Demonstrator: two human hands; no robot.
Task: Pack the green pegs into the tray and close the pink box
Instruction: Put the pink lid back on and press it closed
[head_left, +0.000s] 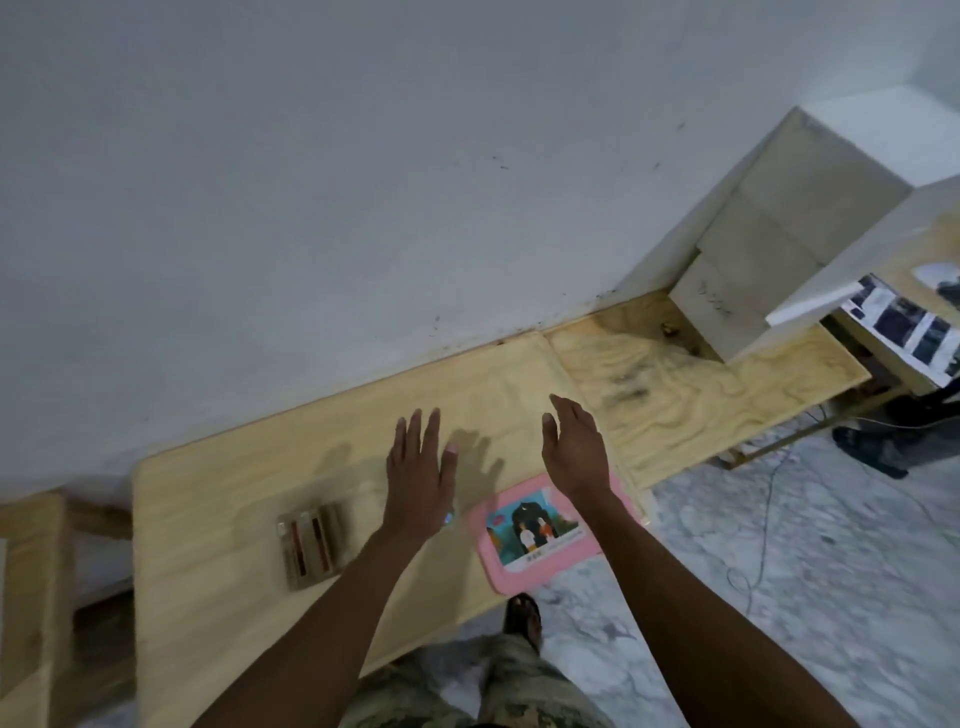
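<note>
The pink box (524, 566) lies flat with its lid down, a cartoon picture on top, at the front edge of the wooden table (234, 499). My right hand (574, 444) hovers above its far end, fingers apart and holding nothing. My left hand (421, 467) is spread palm-down over the table just left of the box, also holding nothing. A small shiny bit (449, 517) shows beside my left wrist. No green pegs or tray are visible.
A flat pack of brown and red sticks (311, 543) lies left of my left arm. Stacked pale blocks (769, 244) stand at the table's far right. A second table with printed sheets (904, 322) and someone's foot (867, 447) are at right.
</note>
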